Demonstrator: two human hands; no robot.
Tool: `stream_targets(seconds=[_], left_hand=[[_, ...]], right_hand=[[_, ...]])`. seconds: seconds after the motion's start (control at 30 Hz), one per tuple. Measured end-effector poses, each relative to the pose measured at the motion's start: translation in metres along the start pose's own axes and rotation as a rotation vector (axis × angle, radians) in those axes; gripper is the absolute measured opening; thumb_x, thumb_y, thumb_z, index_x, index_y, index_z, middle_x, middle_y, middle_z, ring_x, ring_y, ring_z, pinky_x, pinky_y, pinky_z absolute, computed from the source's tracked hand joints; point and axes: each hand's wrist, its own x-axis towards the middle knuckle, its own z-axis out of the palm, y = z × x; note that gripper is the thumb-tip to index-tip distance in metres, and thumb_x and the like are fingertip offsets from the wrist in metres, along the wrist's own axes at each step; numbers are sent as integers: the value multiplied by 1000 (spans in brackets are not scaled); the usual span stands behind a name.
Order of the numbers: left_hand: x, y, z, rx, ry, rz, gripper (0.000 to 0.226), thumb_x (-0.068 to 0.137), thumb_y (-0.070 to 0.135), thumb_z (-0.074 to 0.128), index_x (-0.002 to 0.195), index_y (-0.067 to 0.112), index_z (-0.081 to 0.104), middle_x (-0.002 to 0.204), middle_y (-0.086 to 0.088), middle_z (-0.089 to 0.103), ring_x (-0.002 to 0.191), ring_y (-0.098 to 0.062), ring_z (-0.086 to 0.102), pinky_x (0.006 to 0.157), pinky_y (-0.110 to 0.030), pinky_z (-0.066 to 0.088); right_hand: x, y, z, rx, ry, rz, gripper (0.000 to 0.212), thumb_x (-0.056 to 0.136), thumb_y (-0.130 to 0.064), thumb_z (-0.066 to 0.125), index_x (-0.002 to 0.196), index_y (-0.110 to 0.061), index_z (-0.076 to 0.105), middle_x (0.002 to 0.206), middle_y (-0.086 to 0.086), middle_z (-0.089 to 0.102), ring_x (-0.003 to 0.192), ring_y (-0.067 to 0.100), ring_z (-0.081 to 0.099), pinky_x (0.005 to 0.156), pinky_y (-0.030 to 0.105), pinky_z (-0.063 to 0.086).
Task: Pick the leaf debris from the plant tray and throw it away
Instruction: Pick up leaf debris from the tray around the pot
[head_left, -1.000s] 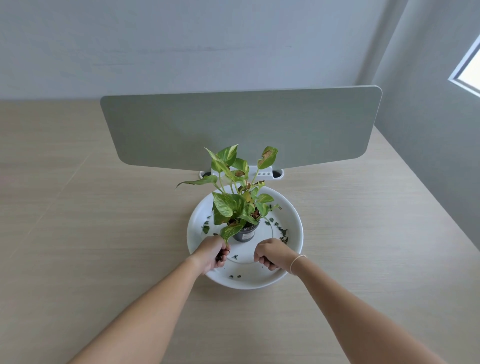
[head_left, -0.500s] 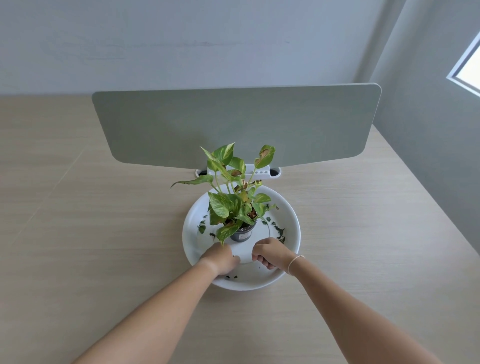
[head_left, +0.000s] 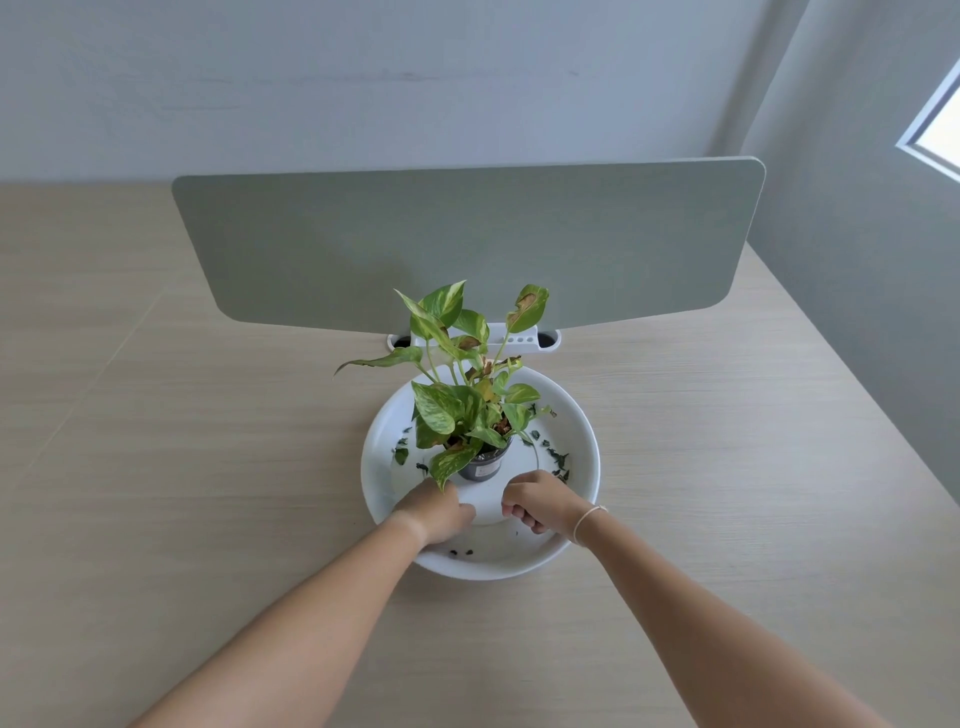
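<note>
In the round white plastic plant tray (head_left: 582, 431), small dark green scraps of leaf debris (head_left: 560, 460) lie scattered on the floor around the pot: a cluster at the right side, a few pieces at the left near the rim, and two or three dark specks at the near edge, just in front of the hands. At the tray's centre a small dark plastic pot (head_left: 484, 465) stands upright on a raised middle disc, holding a green-and-yellow variegated pothos plant (head_left: 457, 395) whose leaves spread over the far half of the tray; some leaves show brown patches.

Both hands are inside the tray at its near side, knuckles up. The left hand (head_left: 434, 512) sits low on the tray floor with its fingers curled under and drawn together; whether they pinch a scrap is hidden from this angle. The right hand (head_left: 537, 501), with a thin pale bracelet (head_left: 587, 522) at the wrist, is bunched into a loose fist beside the pot, and what it encloses, if anything, cannot be seen.

The tray rests on a light wood-grain desk (head_left: 208, 493). Behind it stands a wide grey-green rounded divider panel (head_left: 467, 249) with a white clamp base (head_left: 524, 340).
</note>
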Motion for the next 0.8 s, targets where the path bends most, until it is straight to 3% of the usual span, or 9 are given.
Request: stream_targets(seconds=[0.1,0.27,0.33,0.53,0.8], left_hand=[[-1,-7,-6,-284,-13,14,35,80,23,47,54,20,25,51,3,28,49,-17,31,48,-22,25],[-11,-4,-14,-845,-134,-40,18,68,18,46,57,16,32,53,-1,38,48,-15,33,43,-17,28],[-12,-5,-13,-993,-144,-69,22,76,10,45,57,15,33,54,-3,42,50,-15,36,43,-18,29],[-18,-4,-7,-1279,-104,-106,33,83,-1,38,55,17,33,46,0,46,38,-9,42,38,-15,35],[-23,-10,-4,-1414,-63,-138,26,83,-3,40,62,12,39,53,-4,44,44,-12,41,37,-16,37]], right_hand=[[0,1,-1,7,-6,1,21,78,-2,45,59,-8,50,59,4,39,51,15,30,44,21,23],[0,1,-1,-2,-2,-4,21,78,-3,46,59,-9,51,59,4,40,50,15,31,42,19,26],[-2,0,-1,0,-3,-3,20,78,-3,46,60,-9,52,59,4,40,50,15,32,42,19,25],[-7,0,-2,36,6,7,22,77,-2,47,57,-9,51,59,4,41,50,15,31,41,20,23],[-13,0,-1,32,3,17,22,78,-2,45,58,-8,50,58,4,39,49,15,30,41,19,22]])
